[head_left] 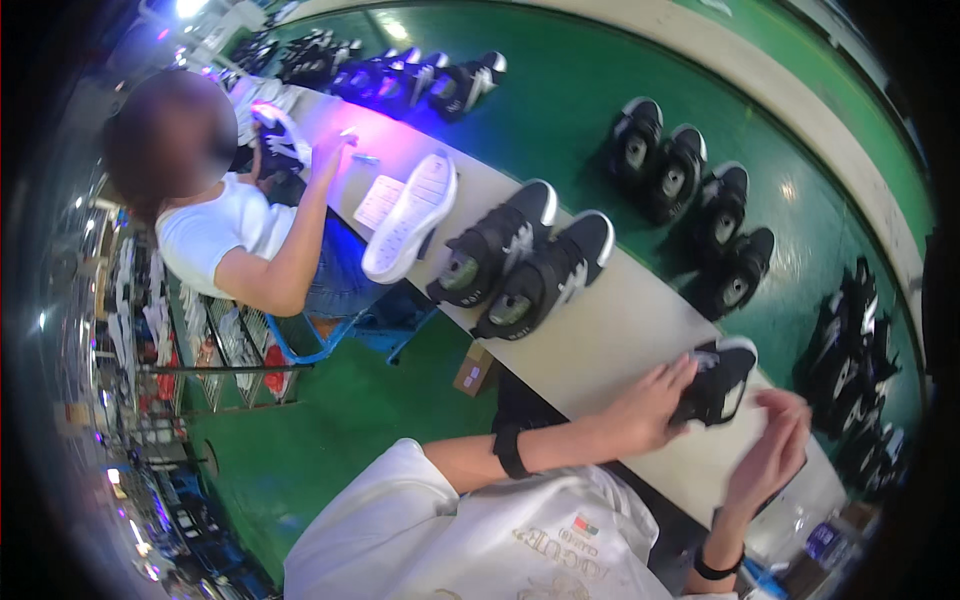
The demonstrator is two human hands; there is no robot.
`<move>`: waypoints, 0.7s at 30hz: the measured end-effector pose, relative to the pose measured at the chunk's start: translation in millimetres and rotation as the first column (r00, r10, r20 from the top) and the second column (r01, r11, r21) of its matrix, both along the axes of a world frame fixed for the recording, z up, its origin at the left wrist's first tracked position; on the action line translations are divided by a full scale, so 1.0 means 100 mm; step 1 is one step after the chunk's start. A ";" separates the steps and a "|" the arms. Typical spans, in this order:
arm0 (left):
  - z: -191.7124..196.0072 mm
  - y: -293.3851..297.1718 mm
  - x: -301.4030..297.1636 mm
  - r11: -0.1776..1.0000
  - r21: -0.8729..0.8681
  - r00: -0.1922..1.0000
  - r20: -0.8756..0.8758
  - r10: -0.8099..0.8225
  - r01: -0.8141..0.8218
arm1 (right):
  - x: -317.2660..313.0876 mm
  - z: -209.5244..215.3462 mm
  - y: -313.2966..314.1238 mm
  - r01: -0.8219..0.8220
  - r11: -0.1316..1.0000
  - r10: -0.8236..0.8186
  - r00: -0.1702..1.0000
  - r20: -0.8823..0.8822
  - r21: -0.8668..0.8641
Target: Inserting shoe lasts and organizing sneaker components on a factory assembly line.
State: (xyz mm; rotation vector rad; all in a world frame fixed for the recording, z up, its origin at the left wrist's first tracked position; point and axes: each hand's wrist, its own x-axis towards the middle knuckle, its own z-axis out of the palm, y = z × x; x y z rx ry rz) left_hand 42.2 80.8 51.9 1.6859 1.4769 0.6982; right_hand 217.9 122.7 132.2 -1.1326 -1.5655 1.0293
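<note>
Black sneaker [718, 382] (upright), left hand [648, 405] gripping

You are in a shoe factory, seated at an assembly line. A long pale cream workbench [620, 330] runs beside a wide green conveyor belt [560, 110], and black sneakers with white soles [690, 180] ride the belt in pairs and clusters. More black sneakers [520, 260] sit on the bench near an upturned white shoe sole [410, 220]. A co-worker in a white T-shirt [215, 235] sits further along the same bench handling another shoe under violet lamp light [370, 125]. Metal wire racks [215, 345] stacked with goods stand on the green painted floor [340, 420] behind.
</note>
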 end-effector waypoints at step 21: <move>0.02 0.25 -0.50 0.948 0.314 0.998 -0.042 -0.040 0.051 | 0.32 -0.48 0.23 -0.658 0.745 0.638 0.655 0.405 -0.108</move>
